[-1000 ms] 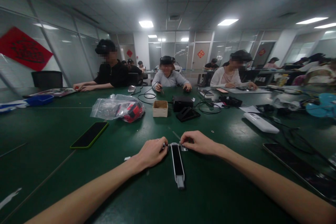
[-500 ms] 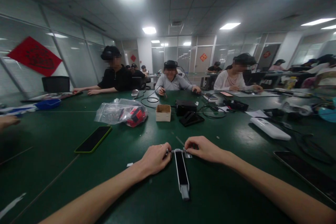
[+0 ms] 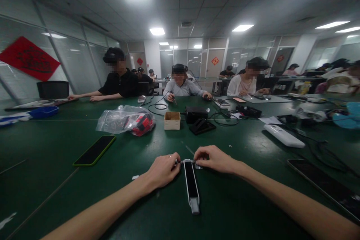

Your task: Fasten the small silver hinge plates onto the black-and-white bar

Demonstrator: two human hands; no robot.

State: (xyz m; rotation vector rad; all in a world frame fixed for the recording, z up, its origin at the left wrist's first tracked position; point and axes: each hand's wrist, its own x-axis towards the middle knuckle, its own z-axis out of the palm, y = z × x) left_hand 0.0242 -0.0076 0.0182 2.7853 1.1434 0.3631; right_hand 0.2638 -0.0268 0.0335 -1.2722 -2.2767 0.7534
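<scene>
A long narrow device [image 3: 191, 182] with a black face and a white frame lies on the green table, its far end between my two hands. On its left, my left hand [image 3: 165, 169] is closed, thumb and fingers pinched on something small and dark by that end. To the right, my right hand [image 3: 215, 159] is also pinched, at a small clear or silvery piece [image 3: 198, 165] beside the device. What exactly each hand's fingertips grip is too small to make out.
Beyond my hands stand an open cardboard box [image 3: 172, 121], a black stand [image 3: 202, 126] and a plastic bag [image 3: 126, 120] with a red item. Phones lie left [image 3: 95, 150] and right [image 3: 323, 183]; a white case [image 3: 284, 135] is right. People sit across the table.
The whole view has shifted slightly, so things appear a little further left. My hands keep nearly the same pose at the device. The hand at the far left edge is gone from view.
</scene>
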